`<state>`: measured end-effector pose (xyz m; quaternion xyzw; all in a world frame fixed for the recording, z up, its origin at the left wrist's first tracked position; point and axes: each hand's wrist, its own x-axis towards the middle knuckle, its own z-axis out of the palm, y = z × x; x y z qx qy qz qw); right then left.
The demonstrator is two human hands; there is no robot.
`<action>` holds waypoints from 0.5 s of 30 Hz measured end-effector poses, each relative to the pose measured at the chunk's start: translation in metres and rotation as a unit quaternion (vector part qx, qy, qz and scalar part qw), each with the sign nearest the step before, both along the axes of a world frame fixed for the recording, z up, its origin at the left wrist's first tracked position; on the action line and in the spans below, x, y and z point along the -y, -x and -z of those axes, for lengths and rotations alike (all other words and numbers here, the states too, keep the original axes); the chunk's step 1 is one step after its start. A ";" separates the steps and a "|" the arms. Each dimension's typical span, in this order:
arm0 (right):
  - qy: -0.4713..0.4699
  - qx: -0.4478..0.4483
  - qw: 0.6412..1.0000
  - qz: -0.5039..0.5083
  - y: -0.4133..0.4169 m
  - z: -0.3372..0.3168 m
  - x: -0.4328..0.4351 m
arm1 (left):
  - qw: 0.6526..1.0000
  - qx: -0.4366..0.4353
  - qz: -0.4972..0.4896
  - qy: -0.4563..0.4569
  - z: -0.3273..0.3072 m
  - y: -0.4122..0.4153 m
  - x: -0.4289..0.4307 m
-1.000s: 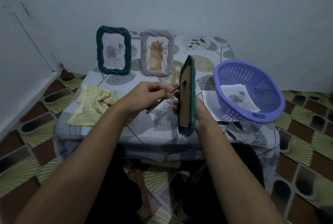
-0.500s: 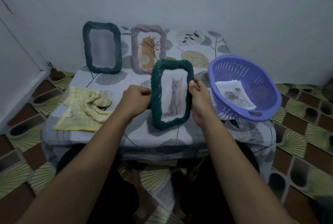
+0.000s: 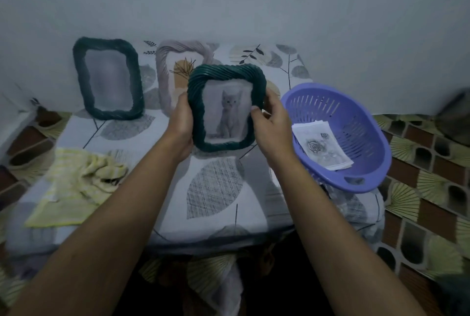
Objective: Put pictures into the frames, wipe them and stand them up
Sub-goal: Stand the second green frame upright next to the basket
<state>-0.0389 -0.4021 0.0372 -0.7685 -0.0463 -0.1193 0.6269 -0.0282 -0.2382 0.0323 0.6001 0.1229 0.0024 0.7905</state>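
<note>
the cat frame (image 3: 226, 112) hides the blurred lilac frame's (image 3: 165, 69) lower right.

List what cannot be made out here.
Head view, left green frame: its picture is blurred.
Lilac frame: lower right hidden behind the held cat frame.
Cat frame's back and stand: turned away from the camera.
Dark object at right edge: cut off and blurred.

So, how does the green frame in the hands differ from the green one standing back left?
The cat frame is gripped by the left hand and right hand; the back-left frame stands free, untouched. The cat frame's picture is readable; the back-left frame's is too blurred to tell. Both are dark green, rope-patterned and upright.
</note>
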 end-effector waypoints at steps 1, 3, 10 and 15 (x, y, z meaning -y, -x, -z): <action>0.050 0.003 0.999 0.021 -0.006 -0.004 0.002 | 1.000 0.006 -0.003 0.009 0.000 -0.008 0.004; 0.155 -0.014 0.986 0.065 -0.019 -0.015 0.007 | 1.000 0.014 -0.004 0.023 -0.002 -0.023 0.012; 0.180 -0.085 0.977 0.079 -0.055 -0.032 0.023 | 1.000 0.007 -0.015 0.022 0.005 -0.077 0.037; 0.225 -0.133 0.963 0.063 -0.075 -0.037 0.034 | 0.998 0.003 -0.018 0.061 0.012 -0.101 0.050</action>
